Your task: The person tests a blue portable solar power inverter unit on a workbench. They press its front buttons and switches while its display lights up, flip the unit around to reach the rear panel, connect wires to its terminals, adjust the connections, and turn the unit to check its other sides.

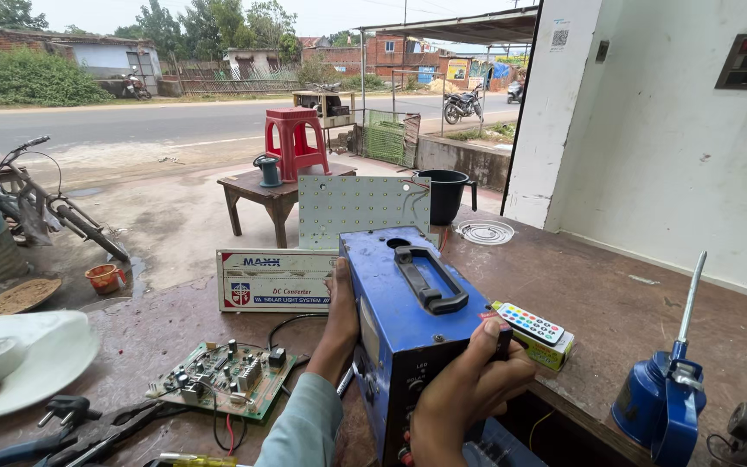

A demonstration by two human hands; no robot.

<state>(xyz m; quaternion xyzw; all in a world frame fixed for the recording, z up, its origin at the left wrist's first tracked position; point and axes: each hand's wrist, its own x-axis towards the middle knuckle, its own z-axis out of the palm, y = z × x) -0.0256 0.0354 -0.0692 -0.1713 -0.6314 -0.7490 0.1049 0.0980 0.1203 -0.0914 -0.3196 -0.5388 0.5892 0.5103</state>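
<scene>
- Outdoors under a shed roof beside a road, a worn brown table (598,294) carries repair clutter, with a white wall on the right.
- Both hands are clamped on a blue metal box (408,329) with a black carry handle on top; it stands upright at the near edge of the table, front panel toward the person.
- Left hand (339,324) presses flat against the box's left side, fingers closed round its edge; right hand (469,389) grips the right front corner, thumb on top.
- Just right of the box lies a small remote control (531,324) on a yellow-green packet, touching or nearly touching the box.
- Left of it rests a green circuit board (226,376) with wires, and behind stands a white converter case (274,281); a white LED panel (363,207) leans further back.
- A blue oil can (663,402) sits well apart at the right.
- My reading: the box is being steadied or turned for inspection. Any next move calls for a firm two-sided hold, since the box looks heavy and sits near the table's edge, with care for the remote beside it.
</scene>
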